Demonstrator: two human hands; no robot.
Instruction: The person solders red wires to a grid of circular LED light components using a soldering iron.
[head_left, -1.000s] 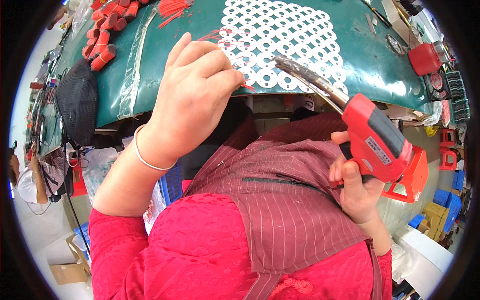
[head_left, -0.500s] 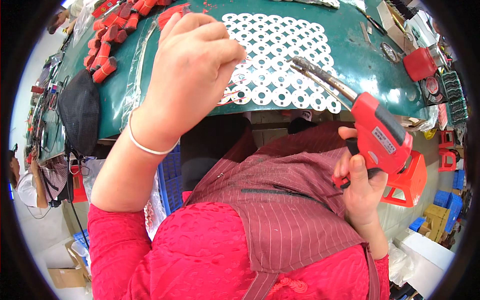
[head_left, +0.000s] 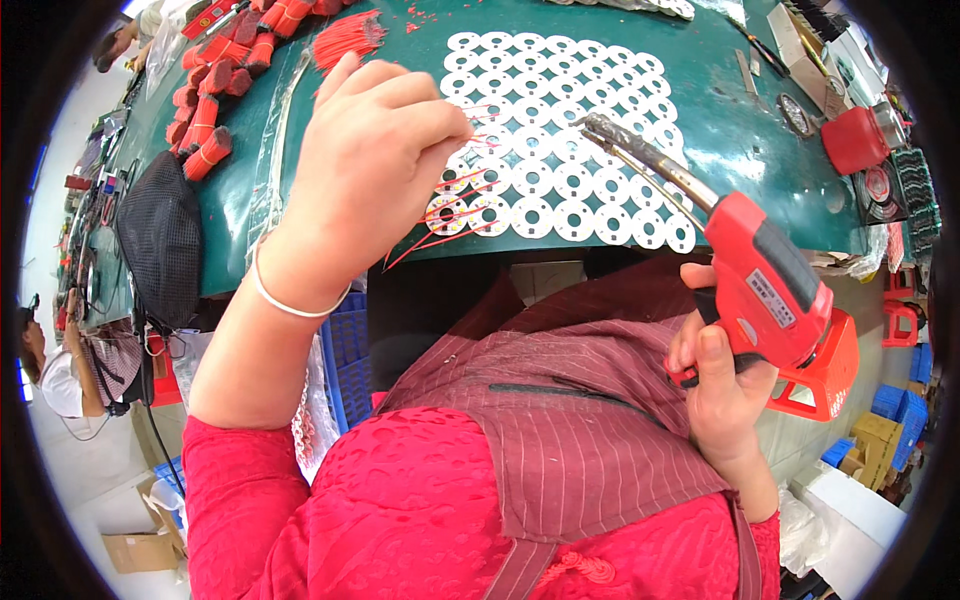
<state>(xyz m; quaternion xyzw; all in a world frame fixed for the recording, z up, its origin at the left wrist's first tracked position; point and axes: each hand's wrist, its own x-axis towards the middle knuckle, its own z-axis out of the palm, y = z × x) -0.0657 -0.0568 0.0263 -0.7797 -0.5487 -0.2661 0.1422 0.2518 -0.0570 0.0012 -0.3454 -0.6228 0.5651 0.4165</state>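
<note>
Green tabletop: white ring-board panel at near edge, centre.
R hand fingers closed round red soldering gun, tip over panel's near-right rows. L hand fingertips pinched on thin red wires at panel's near-left corner.

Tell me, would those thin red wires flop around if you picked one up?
Probably yes. The red wires under the left hand look hair-thin and bend in slight curves over the white ring panel, so each likely droops and weighs almost nothing. They would probably slide or scatter with a light push. The bundled ones likely feel stiffer together.
</note>
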